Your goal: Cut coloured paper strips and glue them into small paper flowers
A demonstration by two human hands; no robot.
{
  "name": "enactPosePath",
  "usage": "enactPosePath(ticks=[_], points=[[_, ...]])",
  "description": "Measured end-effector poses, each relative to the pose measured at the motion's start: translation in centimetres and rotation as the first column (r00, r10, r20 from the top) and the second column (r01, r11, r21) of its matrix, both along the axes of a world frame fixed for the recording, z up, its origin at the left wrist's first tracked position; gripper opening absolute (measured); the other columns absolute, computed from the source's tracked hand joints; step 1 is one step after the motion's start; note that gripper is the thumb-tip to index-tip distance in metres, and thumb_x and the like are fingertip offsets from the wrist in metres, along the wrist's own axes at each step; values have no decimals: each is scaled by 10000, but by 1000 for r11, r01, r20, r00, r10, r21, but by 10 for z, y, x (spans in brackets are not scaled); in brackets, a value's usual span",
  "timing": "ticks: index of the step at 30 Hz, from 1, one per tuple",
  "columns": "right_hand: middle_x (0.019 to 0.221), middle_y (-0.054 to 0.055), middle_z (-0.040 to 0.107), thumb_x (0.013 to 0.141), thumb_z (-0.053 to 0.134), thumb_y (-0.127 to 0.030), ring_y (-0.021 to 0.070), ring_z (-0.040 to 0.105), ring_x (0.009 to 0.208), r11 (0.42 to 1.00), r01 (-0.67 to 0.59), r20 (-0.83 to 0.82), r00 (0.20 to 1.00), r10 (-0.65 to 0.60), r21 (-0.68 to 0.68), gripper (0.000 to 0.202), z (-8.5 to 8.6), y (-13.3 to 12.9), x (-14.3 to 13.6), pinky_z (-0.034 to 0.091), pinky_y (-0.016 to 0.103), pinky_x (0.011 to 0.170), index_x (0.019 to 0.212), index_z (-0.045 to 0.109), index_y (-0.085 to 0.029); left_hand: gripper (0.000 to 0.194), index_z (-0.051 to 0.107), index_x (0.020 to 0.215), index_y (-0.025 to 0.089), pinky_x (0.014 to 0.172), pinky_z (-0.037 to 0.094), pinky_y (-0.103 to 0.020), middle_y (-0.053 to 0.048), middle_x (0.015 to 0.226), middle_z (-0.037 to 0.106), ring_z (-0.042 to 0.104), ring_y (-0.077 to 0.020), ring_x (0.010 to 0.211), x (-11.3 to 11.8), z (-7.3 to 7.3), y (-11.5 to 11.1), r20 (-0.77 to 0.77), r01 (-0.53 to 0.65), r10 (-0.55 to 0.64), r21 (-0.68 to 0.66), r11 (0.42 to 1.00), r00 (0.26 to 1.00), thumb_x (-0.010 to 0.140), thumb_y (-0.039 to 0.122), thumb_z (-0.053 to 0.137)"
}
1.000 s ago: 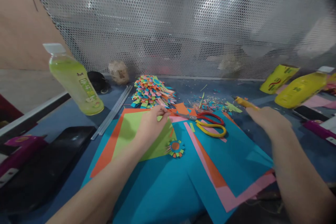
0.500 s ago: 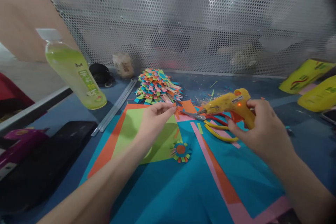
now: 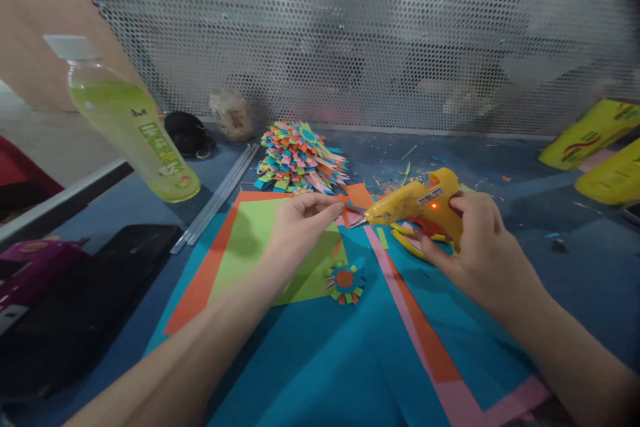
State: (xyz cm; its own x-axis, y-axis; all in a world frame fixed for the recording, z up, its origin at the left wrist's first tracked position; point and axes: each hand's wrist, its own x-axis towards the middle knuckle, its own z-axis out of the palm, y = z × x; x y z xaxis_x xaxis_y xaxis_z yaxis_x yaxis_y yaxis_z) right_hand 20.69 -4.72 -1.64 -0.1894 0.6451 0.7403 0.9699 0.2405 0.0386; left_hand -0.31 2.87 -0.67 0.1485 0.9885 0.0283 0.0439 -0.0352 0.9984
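Observation:
My right hand [image 3: 475, 247] grips a yellow hot glue gun [image 3: 413, 203] with a lit orange light, its nozzle pointing left and down. Close to that nozzle, my left hand [image 3: 310, 217] pinches a small orange paper piece [image 3: 343, 199], mostly hidden by the fingertips. Scissors with yellow handles [image 3: 413, 247] lie partly covered under the glue gun. Below my left hand, a fringed paper flower [image 3: 345, 279] with an orange centre rests at the edge of a lime green sheet [image 3: 245, 247]. Blue paper [image 3: 310, 353] spreads beneath these things.
A pile of fringed paper pieces [image 3: 300, 157] sits behind my hands, before a perforated metal panel [image 3: 320, 33]. On the left stand a green drink bottle [image 3: 135, 120], clear glue sticks [image 3: 217, 197] and a black slab-like object [image 3: 100, 307]. Yellow packages [image 3: 585, 137] lie far right.
The glue gun has moved left and slightly down, bringing its nozzle nearer my left fingertips. It now covers more of the scissors. The whole view has shifted slightly.

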Motion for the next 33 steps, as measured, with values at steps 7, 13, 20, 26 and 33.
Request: enactPosePath(ticks=[7, 13, 20, 26, 33], points=[[934, 110, 503, 807, 517, -291, 251, 554, 854, 1000, -19, -18, 1000, 19, -15, 298, -1, 2, 1, 511, 368, 662, 1026, 342, -188, 158, 677, 711, 177, 575, 389, -210, 7, 642, 659, 557, -99, 621, 2, 2, -3, -46, 6, -6, 8, 1000, 999, 646, 320, 690], [951, 118, 501, 804, 527, -272, 257, 553, 871, 1000, -18, 7, 1000, 18, -9, 328, -3, 3, 2, 513, 370, 665, 1051, 330, -185, 172, 676, 699, 174, 579, 391, -214, 9, 634, 648, 553, -99, 614, 3, 4, -5, -56, -18, 19, 11, 1000, 998, 638, 334, 697], [954, 123, 489, 830, 478, -276, 266, 559, 862, 999, -24, 65, 998, 22, 30, 306, -2, 3, 1, 523, 382, 646, 1070, 310, -187, 149, 675, 689, 169, 577, 389, -216, 10, 624, 638, 540, -95, 605, 2, 4, -4, -65, -26, 27, 18, 999, 998, 652, 312, 688], [935, 107, 476, 833, 480, -245, 249, 557, 823, 1000, -22, 70, 997, 20, 17, 292, 0, 2, 0, 515, 369, 625, 1065, 313, -190, 175, 681, 704, 177, 568, 389, -220, 5, 623, 642, 541, -101, 607, 0, 2, -3, -62, -15, 17, 42, 999, 998, 652, 344, 692], [910, 93, 468, 844, 481, -258, 227, 541, 791, 999, -38, 36, 999, 38, 5, 243, 0, 3, 0, 505, 357, 621, 1031, 338, -198, 181, 679, 720, 176, 592, 408, -223, -1, 638, 652, 559, -108, 628, -2, 0, -2, -48, -8, 10, 49, 999, 999, 660, 346, 688]])
